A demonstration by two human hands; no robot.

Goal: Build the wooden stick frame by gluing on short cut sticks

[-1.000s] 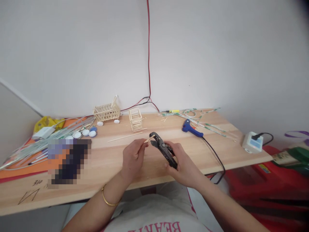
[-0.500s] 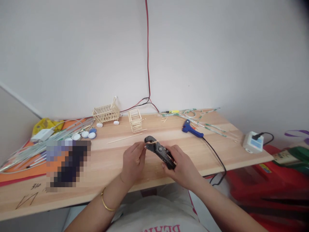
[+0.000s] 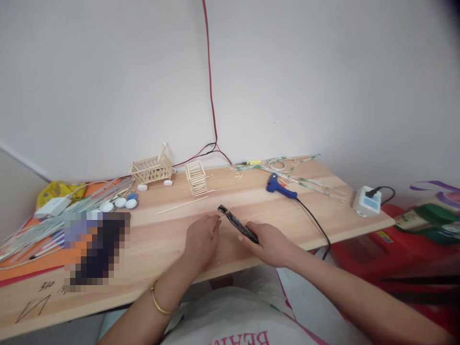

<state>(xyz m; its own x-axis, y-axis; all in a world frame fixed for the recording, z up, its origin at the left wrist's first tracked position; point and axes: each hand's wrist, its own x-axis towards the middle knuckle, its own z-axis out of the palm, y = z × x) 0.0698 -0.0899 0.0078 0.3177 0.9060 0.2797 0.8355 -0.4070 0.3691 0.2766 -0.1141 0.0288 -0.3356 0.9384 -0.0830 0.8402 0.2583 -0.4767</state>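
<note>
My right hand (image 3: 268,242) is closed round a pair of black shears (image 3: 237,223), turned edge-on and pointing up and left above the tabletop. Pinched in the fingers of my left hand (image 3: 203,239) is a short thin wooden stick (image 3: 223,215). The stick lies across the jaws of the shears; I cannot tell how far the jaws are apart. Just beyond my hands stands a small open frame (image 3: 196,178) built of wooden sticks. A long loose stick (image 3: 181,205) lies in front of it.
A stick-built cart (image 3: 153,170) with white wheels stands at the back left. A blue glue gun (image 3: 281,187) lies right, its black cord running off the front edge. Bottle caps (image 3: 121,203), clear strips and a pixelated dark object (image 3: 98,251) lie left. A white power socket (image 3: 367,201) sits far right.
The shears have turned from showing their broad side to edge-on in my right hand. The stick now slants between my left fingers and the jaws. The whole view has shifted slightly.
</note>
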